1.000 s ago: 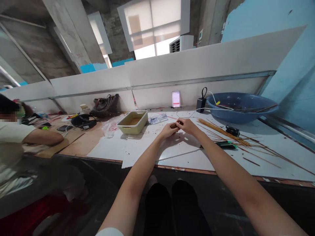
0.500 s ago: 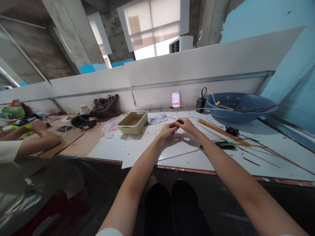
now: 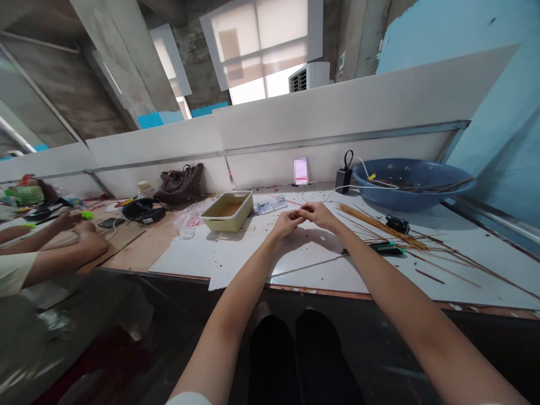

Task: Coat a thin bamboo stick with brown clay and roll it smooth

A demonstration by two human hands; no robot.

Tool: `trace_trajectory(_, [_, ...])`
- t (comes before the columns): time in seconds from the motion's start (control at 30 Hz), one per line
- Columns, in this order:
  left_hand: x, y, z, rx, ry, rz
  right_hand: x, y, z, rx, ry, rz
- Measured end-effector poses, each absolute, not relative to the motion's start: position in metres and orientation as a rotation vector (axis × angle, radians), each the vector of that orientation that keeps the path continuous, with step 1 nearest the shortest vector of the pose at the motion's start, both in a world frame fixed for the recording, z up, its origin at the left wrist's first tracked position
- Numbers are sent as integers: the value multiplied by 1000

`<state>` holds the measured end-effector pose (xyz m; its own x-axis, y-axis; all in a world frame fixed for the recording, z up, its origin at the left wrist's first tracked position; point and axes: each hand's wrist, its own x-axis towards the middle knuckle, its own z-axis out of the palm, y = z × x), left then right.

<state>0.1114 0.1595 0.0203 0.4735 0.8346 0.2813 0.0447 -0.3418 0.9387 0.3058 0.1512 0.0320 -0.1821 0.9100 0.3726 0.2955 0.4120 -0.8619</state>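
My left hand (image 3: 287, 223) and my right hand (image 3: 317, 215) meet above the white table sheet (image 3: 312, 256), fingertips together. Both are closed around something small and dark, mostly hidden by the fingers, so I cannot make out what it is. To the right of my right hand lies a bundle of thin tan strips (image 3: 379, 225), fanned out across the sheet. A black and green cutter knife (image 3: 386, 248) rests beside my right forearm. Left of my left hand stands a pale yellow plastic basin (image 3: 223, 222) holding brownish liquid. A clear plastic packet (image 3: 272, 205) lies just behind my hands.
A large blue basin (image 3: 413, 194) with dark strips stands at the back right. Near it are a black box with a loop (image 3: 343, 180), a lit phone (image 3: 301, 171) and a small black object (image 3: 397, 224). A brown bag (image 3: 181, 183) and a co-worker's arm (image 3: 63, 256) are at left.
My hands stay almost in place, with a slight shift of the fingers. At left, the co-worker's hands have moved apart and the bright green item has shifted.
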Motion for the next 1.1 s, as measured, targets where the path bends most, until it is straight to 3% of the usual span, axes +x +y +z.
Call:
trace_trajectory(0.47, [111,152,31,1733,751,1033,291,153,30,-956,-1436,1001])
trace_trajectory(1.1, [110,151,31,1726,808,1056,299,148,29,-952,-1473,949])
